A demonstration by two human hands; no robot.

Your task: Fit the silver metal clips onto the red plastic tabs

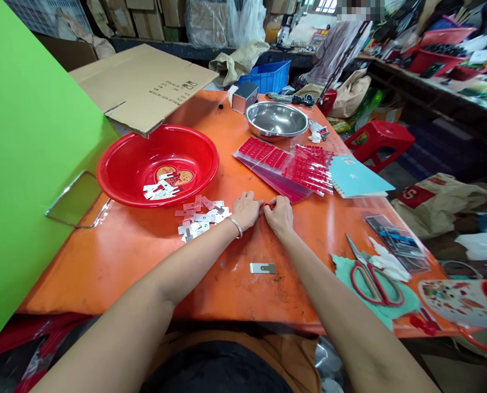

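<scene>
Red shows between the two hands: a small red piece (268, 206), pinched in a narrow grip above the orange table (104, 267). The left hand (245, 212), a bracelet (235, 226) at its wrist, and the right hand (279, 215) almost touch, and their fingers hide most of the piece, so its shape cannot be told. Just left of them lies a loose pile of metal clips (198, 219), some showing pink backing. A smaller heap of clips (161, 190) sits in the red basin (104, 177), so more lie on the table than in the basin. One lone clip (262, 268) rests nearer the person. Beyond the hands lie red-printed plastic sheets (284, 164), apparently unused, and a steel bowl (276, 120).
</scene>
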